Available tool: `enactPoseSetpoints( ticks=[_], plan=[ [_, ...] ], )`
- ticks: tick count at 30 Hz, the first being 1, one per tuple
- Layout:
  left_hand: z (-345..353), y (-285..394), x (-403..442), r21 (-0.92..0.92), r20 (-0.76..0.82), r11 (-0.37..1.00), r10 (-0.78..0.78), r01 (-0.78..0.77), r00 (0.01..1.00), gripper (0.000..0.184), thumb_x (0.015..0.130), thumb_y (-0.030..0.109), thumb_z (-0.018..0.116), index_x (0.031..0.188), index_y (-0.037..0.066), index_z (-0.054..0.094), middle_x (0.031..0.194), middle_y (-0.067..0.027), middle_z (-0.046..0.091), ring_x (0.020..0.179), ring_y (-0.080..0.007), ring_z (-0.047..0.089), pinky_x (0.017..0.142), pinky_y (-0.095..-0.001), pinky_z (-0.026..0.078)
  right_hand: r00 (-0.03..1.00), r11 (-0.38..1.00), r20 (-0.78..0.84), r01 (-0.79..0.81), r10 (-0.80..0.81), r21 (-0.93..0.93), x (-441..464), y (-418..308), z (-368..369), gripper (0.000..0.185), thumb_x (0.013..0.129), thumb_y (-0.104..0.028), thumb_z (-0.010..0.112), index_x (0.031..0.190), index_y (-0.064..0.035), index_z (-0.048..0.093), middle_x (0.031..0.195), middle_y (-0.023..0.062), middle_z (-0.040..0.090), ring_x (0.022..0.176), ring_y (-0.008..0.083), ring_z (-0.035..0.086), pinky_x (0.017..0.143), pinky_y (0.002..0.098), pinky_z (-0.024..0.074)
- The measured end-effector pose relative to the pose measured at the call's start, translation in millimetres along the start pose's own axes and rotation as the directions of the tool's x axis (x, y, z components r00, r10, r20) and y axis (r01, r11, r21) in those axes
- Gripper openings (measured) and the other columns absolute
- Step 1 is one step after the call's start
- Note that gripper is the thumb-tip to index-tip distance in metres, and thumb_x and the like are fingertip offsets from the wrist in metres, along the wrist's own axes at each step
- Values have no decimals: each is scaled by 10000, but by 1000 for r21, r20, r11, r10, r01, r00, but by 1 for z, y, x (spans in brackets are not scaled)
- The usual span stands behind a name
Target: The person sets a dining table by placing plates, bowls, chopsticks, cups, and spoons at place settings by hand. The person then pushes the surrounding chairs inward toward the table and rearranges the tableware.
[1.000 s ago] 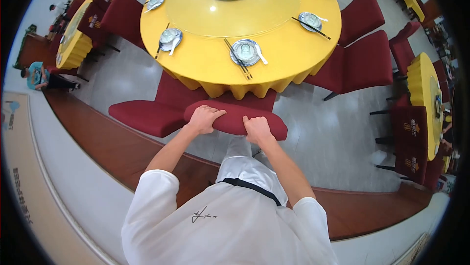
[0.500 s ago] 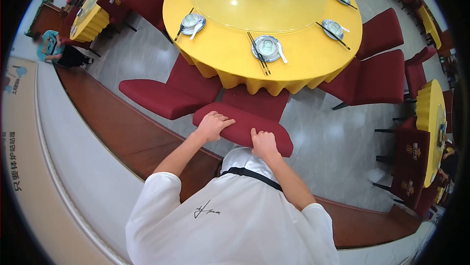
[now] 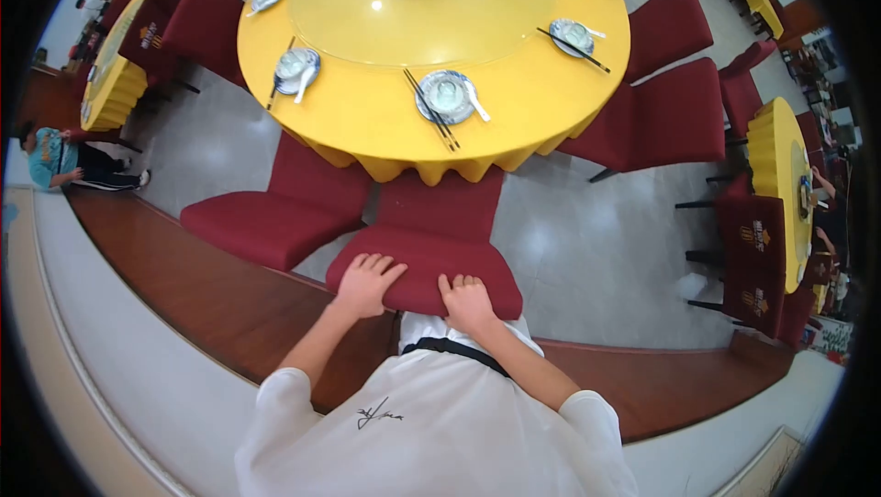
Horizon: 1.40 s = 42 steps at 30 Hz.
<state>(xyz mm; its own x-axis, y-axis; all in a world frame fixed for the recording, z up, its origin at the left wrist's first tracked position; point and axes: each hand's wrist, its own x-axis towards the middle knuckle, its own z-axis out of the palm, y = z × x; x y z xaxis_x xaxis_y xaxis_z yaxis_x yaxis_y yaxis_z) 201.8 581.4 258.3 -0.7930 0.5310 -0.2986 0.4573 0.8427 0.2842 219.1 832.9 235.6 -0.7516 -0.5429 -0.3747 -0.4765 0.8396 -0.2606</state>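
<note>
Both my hands hold the top of a dark red upholstered chair (image 3: pixel 439 206) in front of my body. My left hand (image 3: pixel 367 284) is closed over the left part of the backrest, fingers lying on its far face. Further right, my right hand (image 3: pixel 466 302) grips the same top edge with curled fingers. The chair's seat extends to the hanging yellow cloth of a round table (image 3: pixel 358 130). A second red chair (image 3: pixel 266 229) stands close on the left.
Place settings such as a plate with a bowl (image 3: pixel 447 98), chopsticks and a spoon ring the glass turntable (image 3: pixel 413 29). More red chairs (image 3: pixel 674 116) stand on the right. A wooden ledge (image 3: pixel 220 300) runs behind me along the wall. A person (image 3: pixel 69 162) is at far left.
The view has swung to the right, so the table and chairs appear further left. The held backrest now sits lower in view and more level. Both hands keep their grip.
</note>
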Motion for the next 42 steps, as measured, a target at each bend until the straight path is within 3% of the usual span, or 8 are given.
enactPoseSetpoints(
  ticks=[2,7,14,15,21,27,36,42],
  plan=[
    [1,-2,2,-19,-2,999,32,-32,999,783,611,196,789,1360,199,561,1339,-119,576,1251,-317,539,1079,-471,376,998,1000,-54,15,-14,10,-5,2,-7,767,609,-273,842,1278,-19,566,982,174,649,933,323,652,855,414,520],
    [-1,8,5,54,72,999,-3,-1,997,826,615,190,799,1396,187,529,1359,-124,561,1283,-320,517,1116,-508,348,989,979,-93,125,-111,158,-23,30,-2,919,676,-376,839,1439,-38,454,1350,266,549,1255,401,537,1105,481,394],
    [25,153,46,145,49,984,-115,107,992,907,670,296,850,1460,130,436,1426,-169,504,1357,-364,434,1140,-585,284,963,942,-135,259,-234,212,-79,117,1,882,749,-384,793,1485,-83,411,1412,231,514,1322,376,482,1111,513,373],
    [29,173,57,132,36,982,-143,137,989,909,671,273,849,1461,114,429,1425,-176,499,1356,-362,435,1140,-580,287,952,931,-223,265,-211,252,-92,136,8,774,794,-359,755,1445,-78,445,1324,223,582,1260,373,540,1077,515,398],
    [35,221,90,141,86,962,-247,234,965,883,661,189,829,1449,147,434,1434,-147,483,1365,-342,427,1141,-559,293,980,931,104,126,-171,343,-163,262,24,430,853,-285,684,1194,-31,619,1035,217,686,991,390,668,895,490,512],
    [30,217,94,122,89,962,-257,245,962,788,676,165,781,1412,209,504,1417,-101,520,1362,-292,444,1152,-510,298,995,918,88,12,-51,397,-161,323,-9,399,876,-278,672,1186,-28,639,1038,235,681,960,411,666,864,488,531],
    [15,213,101,44,159,944,-330,328,930,793,669,171,795,1408,239,517,1439,-81,512,1380,-274,430,1184,-486,265,943,856,63,266,-325,443,-83,333,-19,339,891,-269,652,1145,-45,641,990,217,691,913,417,677,810,503,550],
    [14,202,102,21,177,946,-322,323,930,822,643,185,824,1404,253,520,1440,-84,507,1383,-272,428,1186,-482,265,952,876,229,73,-204,476,-32,393,-42,361,908,-310,632,1141,-35,659,1043,250,688,984,432,658,867,500,525]
  ],
)
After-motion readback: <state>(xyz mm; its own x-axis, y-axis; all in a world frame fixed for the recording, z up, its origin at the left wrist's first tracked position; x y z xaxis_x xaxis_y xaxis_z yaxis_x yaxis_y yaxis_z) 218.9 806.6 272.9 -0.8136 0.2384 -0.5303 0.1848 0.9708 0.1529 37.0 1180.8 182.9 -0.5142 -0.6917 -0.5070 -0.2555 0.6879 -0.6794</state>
